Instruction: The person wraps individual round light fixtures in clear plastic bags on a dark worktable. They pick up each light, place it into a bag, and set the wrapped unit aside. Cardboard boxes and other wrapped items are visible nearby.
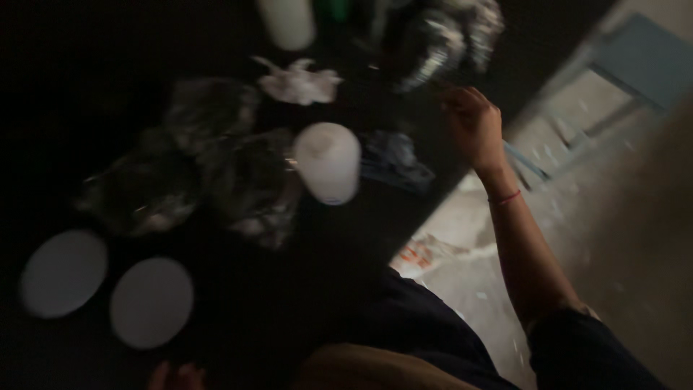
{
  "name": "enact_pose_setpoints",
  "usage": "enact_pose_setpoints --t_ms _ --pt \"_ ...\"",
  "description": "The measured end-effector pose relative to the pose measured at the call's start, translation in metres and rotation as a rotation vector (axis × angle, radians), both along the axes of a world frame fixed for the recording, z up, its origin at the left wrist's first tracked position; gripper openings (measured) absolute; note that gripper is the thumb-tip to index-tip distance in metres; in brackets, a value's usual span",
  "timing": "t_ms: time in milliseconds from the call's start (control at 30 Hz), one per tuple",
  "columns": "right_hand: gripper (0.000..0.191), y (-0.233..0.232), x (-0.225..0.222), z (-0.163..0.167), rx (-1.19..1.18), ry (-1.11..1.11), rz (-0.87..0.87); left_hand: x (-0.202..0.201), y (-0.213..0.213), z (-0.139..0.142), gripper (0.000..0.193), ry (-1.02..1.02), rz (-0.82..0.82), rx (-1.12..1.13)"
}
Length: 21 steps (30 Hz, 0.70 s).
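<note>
The view is dark and blurred. My right hand (473, 123) is raised over the right edge of a black table (72, 87), fingers curled, close under a crumpled shiny plastic bag (440, 36); whether it grips the bag I cannot tell. A red thread circles that wrist. Only the fingertips of my left hand (177, 377) show at the bottom edge, near a round white lid (151, 302). A white tub (328, 160) stands in the middle of the table.
A second round white lid (63, 273) lies at the left. Clear plastic bags (209, 166), crumpled white paper (299, 81), a dark cloth (393, 160) and a white bottle (287, 22) lie on the table. A pale floor and blue stool (642, 61) are at right.
</note>
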State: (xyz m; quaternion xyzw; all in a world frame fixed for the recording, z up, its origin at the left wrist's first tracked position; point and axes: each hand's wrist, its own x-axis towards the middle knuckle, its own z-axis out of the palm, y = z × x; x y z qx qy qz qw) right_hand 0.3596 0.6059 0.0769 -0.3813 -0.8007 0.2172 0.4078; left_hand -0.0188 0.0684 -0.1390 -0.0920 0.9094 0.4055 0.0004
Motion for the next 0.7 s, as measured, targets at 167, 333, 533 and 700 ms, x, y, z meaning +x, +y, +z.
enact_pose_setpoints --t_ms 167,333,533,700 --pt "0.018 -0.042 0.122 -0.039 0.027 -0.02 -0.222 0.12 0.082 0.093 0.024 0.111 -0.453 0.189" --pt "0.021 -0.148 0.21 -0.132 -0.375 -0.305 -0.332 0.195 0.116 0.18 0.018 0.099 -1.014 0.394" --pt "0.034 -0.222 0.211 -0.248 -0.14 -0.458 -0.173 0.258 0.096 0.199 0.015 0.085 -1.206 0.335" --pt "0.035 -0.202 0.188 -0.303 -0.252 -0.591 -0.112 0.275 0.058 0.119 0.015 0.273 -1.195 0.152"
